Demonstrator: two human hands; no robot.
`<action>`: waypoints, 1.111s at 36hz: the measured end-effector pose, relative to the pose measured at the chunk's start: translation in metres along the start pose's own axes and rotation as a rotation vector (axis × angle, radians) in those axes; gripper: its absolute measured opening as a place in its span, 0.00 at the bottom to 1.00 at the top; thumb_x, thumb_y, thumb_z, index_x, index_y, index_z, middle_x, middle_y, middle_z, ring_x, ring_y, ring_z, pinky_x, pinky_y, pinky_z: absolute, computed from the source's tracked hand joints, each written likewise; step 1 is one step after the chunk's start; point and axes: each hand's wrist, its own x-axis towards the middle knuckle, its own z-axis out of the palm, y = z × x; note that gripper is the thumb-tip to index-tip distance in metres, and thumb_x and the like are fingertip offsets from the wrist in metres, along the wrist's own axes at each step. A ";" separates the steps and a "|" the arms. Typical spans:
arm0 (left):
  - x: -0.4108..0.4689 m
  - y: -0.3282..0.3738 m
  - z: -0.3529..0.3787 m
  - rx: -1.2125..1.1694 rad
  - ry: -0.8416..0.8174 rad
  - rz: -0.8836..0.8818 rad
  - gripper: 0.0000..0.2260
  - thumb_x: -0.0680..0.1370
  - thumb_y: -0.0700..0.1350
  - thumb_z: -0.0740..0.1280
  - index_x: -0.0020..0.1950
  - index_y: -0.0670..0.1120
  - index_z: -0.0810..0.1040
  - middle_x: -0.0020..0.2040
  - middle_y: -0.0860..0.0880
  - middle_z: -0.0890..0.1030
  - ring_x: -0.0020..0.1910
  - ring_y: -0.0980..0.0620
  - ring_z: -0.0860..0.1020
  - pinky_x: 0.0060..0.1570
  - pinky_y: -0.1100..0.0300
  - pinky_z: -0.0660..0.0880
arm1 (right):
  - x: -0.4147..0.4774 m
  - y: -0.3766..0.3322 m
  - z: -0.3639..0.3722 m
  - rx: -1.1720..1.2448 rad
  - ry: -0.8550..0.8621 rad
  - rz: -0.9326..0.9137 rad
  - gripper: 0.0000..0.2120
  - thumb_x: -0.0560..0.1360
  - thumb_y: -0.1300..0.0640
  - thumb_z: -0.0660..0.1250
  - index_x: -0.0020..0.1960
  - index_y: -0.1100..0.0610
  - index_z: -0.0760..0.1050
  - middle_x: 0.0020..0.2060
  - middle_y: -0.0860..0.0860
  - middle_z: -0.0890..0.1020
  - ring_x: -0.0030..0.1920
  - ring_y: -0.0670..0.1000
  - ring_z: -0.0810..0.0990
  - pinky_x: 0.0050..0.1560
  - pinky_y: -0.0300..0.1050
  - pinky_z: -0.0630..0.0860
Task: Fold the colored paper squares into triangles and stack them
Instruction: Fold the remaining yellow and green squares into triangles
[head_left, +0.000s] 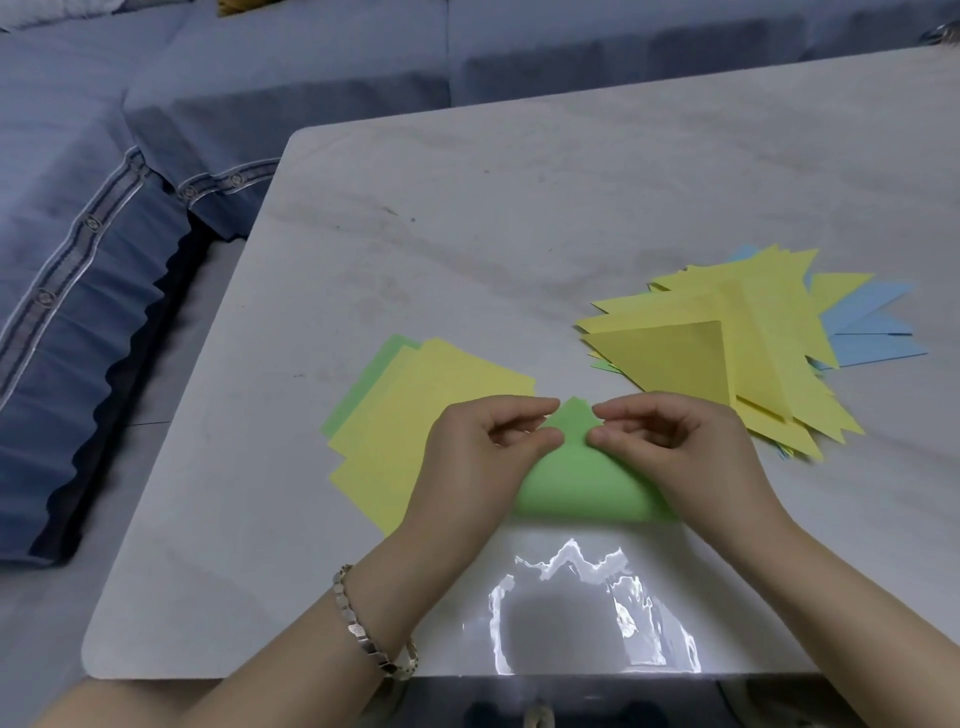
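Green paper (587, 478), apparently half-folded, has its top corner pinched in left hand (470, 457) and right hand (691, 447) grips.

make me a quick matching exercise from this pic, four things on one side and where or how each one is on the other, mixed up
Things:
1. green sheet
2. pile of flat squares
3. stack of folded triangles
4. bracelet

Places or states:
A. on the left wrist
B. on the table, right of the hands, yellow on top with blue showing beneath
C. bent over, its corners pinched together by the left hand and right hand
D. lying unfolded under and left of the left hand, mostly yellow with a green edge

Pairs: 1-C, 2-D, 3-B, 4-A
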 end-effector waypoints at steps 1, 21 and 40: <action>-0.001 0.001 0.000 -0.002 0.003 0.003 0.12 0.69 0.38 0.74 0.42 0.57 0.82 0.27 0.61 0.78 0.32 0.67 0.75 0.37 0.76 0.68 | 0.000 -0.001 0.000 -0.002 0.003 -0.002 0.12 0.65 0.68 0.74 0.36 0.52 0.80 0.26 0.42 0.80 0.28 0.40 0.75 0.33 0.26 0.71; -0.011 0.011 0.003 -0.024 0.024 0.057 0.14 0.70 0.37 0.73 0.41 0.59 0.82 0.39 0.59 0.82 0.35 0.67 0.77 0.38 0.76 0.68 | -0.004 -0.005 0.001 0.054 0.029 -0.018 0.13 0.67 0.66 0.73 0.36 0.47 0.81 0.31 0.42 0.83 0.32 0.37 0.78 0.35 0.26 0.70; -0.011 0.010 0.003 0.006 0.057 0.071 0.11 0.69 0.38 0.73 0.42 0.55 0.83 0.35 0.55 0.81 0.33 0.65 0.75 0.36 0.75 0.68 | -0.006 -0.005 0.001 0.004 -0.013 -0.070 0.14 0.69 0.67 0.70 0.39 0.46 0.81 0.34 0.36 0.83 0.37 0.33 0.78 0.38 0.24 0.69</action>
